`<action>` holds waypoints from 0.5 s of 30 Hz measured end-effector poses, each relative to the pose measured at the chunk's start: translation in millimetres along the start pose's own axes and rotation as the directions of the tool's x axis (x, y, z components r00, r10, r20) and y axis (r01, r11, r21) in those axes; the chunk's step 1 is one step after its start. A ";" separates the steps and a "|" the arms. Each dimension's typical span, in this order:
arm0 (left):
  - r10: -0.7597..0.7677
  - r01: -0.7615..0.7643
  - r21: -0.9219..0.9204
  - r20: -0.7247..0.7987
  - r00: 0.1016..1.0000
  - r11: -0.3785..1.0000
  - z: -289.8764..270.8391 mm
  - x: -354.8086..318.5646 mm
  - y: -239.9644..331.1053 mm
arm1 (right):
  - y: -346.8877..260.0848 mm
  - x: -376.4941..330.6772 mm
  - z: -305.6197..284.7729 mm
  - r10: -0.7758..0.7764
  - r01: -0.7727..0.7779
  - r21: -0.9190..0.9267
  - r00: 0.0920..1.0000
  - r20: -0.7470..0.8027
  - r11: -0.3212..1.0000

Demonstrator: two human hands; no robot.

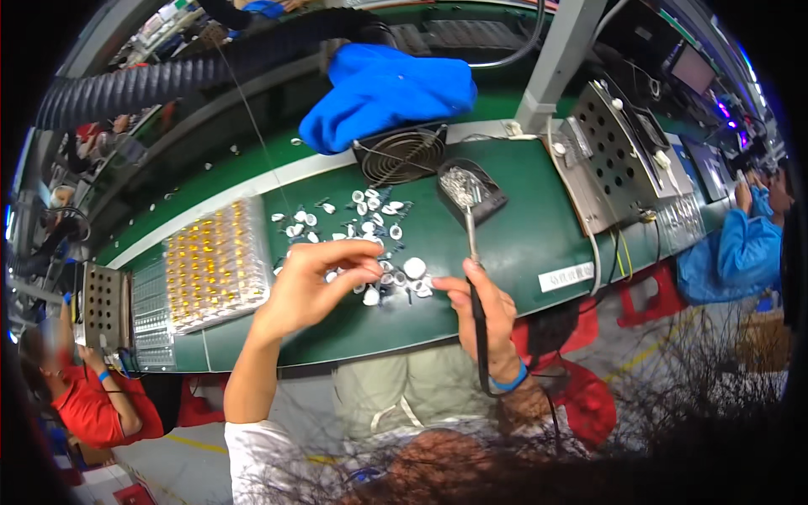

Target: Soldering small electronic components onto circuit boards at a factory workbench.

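My left hand [307,286] hovers over the left of a scatter of small white round parts with dark leads [370,206]. Its thumb and fingers are curved with a gap between them, and nothing shows in it. In my right hand [490,316] is a soldering iron [472,240] with a metal shaft and black handle; the shaft points away from me. Its far end reaches a black dish [494,204] of silvery metal bits. The right fingertips are close to a larger white round piece [414,268]. A blue band [511,379] circles my right wrist.
Left on the green bench [539,240] lies a clear tray of yellow-and-white parts [215,265]. A round-grilled fan [402,156] with blue cloth [387,88] over it stands behind. A perforated metal box [610,156] is at right. People sit at both sides.
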State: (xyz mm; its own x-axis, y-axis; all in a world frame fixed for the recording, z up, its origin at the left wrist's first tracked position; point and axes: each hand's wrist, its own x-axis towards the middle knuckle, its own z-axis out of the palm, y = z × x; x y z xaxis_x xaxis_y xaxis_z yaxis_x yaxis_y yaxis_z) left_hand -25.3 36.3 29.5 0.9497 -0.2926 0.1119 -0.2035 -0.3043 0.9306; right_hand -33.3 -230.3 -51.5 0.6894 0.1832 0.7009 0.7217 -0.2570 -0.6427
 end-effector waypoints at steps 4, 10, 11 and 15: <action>0.034 -0.048 0.126 0.110 0.993 0.991 37.0 24.0 -9.8 | 3.3 -2.4 4.4 0.006 -0.006 0.002 1.000 -0.023 1.000; 0.111 -0.118 0.175 0.050 0.993 0.977 48.9 27.8 -27.3 | 9.9 -4.0 4.8 -0.074 0.082 -0.092 0.993 0.087 0.992; 0.116 -0.120 0.192 0.031 0.993 0.974 48.5 26.7 -27.2 | 9.4 -5.4 6.8 -0.077 0.091 -0.131 0.991 0.108 0.987; 0.115 -0.107 0.219 -0.022 0.993 0.970 44.0 21.6 -25.6 | 4.3 4.2 19.6 -0.137 0.154 -0.119 0.981 0.138 0.981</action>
State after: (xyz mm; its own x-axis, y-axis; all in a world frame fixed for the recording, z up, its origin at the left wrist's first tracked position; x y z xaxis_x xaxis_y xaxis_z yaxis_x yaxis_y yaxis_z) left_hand -10.0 -2.2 -7.2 0.9250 -0.3055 0.2258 -0.3514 -0.4627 0.8139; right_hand -26.1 -212.0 -57.4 0.5857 0.3459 0.7330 0.8066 -0.3371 -0.4855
